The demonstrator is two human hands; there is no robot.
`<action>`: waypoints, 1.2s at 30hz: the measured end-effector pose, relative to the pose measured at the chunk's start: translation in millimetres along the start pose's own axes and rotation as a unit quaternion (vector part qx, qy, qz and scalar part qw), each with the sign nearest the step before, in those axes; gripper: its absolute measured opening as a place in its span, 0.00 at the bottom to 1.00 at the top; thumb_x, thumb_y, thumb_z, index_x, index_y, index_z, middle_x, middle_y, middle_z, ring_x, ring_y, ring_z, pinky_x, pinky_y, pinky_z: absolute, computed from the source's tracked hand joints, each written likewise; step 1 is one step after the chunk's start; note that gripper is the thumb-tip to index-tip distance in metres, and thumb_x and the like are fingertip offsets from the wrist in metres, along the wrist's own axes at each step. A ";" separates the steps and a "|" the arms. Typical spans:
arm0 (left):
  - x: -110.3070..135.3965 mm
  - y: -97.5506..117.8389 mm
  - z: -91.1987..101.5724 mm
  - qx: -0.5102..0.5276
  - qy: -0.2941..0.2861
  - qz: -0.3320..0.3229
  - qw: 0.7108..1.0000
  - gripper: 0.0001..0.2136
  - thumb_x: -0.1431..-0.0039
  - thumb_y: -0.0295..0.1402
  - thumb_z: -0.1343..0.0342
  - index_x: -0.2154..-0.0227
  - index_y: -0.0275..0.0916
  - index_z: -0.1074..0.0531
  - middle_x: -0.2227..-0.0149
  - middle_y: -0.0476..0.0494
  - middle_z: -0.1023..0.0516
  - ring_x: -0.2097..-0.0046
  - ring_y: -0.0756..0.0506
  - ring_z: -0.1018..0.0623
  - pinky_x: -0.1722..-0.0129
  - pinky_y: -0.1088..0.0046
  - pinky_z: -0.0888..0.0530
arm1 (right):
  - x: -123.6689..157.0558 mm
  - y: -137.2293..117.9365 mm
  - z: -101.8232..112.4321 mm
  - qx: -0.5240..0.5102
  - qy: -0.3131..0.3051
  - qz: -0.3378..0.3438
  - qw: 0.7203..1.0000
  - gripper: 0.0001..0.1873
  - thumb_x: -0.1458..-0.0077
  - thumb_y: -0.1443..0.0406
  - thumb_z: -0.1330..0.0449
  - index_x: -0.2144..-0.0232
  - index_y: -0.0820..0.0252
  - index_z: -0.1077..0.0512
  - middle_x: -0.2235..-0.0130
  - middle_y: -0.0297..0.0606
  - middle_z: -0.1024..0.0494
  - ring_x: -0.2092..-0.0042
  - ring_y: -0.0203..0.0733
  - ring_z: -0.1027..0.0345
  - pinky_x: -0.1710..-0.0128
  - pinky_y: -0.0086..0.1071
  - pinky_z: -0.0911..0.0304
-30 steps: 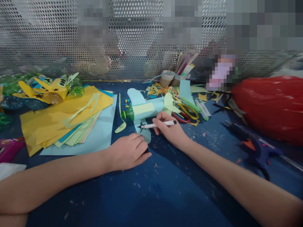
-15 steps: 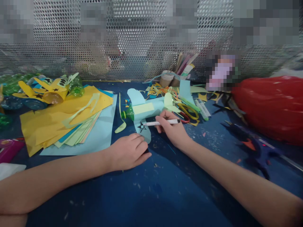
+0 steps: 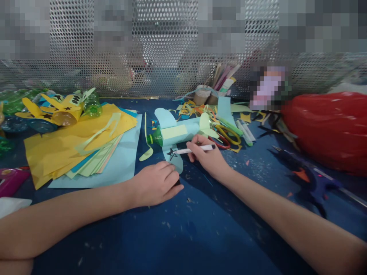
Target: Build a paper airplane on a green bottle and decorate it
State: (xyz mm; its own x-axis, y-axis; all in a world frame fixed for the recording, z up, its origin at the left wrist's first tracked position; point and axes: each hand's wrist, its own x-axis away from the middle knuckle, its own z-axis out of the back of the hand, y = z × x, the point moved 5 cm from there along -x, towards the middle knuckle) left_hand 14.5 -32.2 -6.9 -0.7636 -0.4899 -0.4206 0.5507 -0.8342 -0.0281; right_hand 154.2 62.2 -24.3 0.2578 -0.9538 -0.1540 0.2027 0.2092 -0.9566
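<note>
A white marker (image 3: 197, 149) with a black end is pinched in my right hand (image 3: 208, 154). Its tip touches a black star (image 3: 172, 153) on the lower light-blue paper wing (image 3: 175, 164) of a bottle airplane. The plane's body is a green plastic bottle (image 3: 155, 136) wrapped in light-blue paper (image 3: 190, 128), with a pale green strip on its side. My left hand (image 3: 159, 183) rests closed on the table against the wing's lower edge. Something small and dark shows by its thumb, mostly hidden.
Yellow and coloured paper sheets (image 3: 71, 141) lie left, before a finished yellow plane (image 3: 67, 110) and bottles. Scissors (image 3: 237, 139), glue sticks (image 3: 246, 133) and paper scraps (image 3: 190, 110) lie beyond the plane. At right are a glue gun (image 3: 312, 175) and a red bag (image 3: 329, 130).
Black ink now fills the left point of the star, which was outlined before. The marker and right hand have shifted slightly left. My left hand has stayed in place.
</note>
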 end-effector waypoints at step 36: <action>0.8 -3.7 -2.7 -0.018 -0.003 0.019 1.000 0.20 0.31 0.39 0.61 0.67 0.33 0.27 0.56 0.35 0.21 0.60 0.42 0.24 0.59 0.66 0.25 | -0.6 -0.7 1.8 0.000 0.022 -0.001 1.000 0.14 0.45 0.67 0.44 0.80 0.55 0.43 0.86 0.25 0.34 0.81 0.33 0.43 0.74 0.31 0.46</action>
State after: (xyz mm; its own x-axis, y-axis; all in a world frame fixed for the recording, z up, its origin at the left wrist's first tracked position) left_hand 12.8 -28.8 -9.5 -0.7443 -0.5219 -0.4168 0.5903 -0.8059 -0.0449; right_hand 155.6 63.0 -23.1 0.2150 -0.9629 -0.1629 0.2036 0.2073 -0.9568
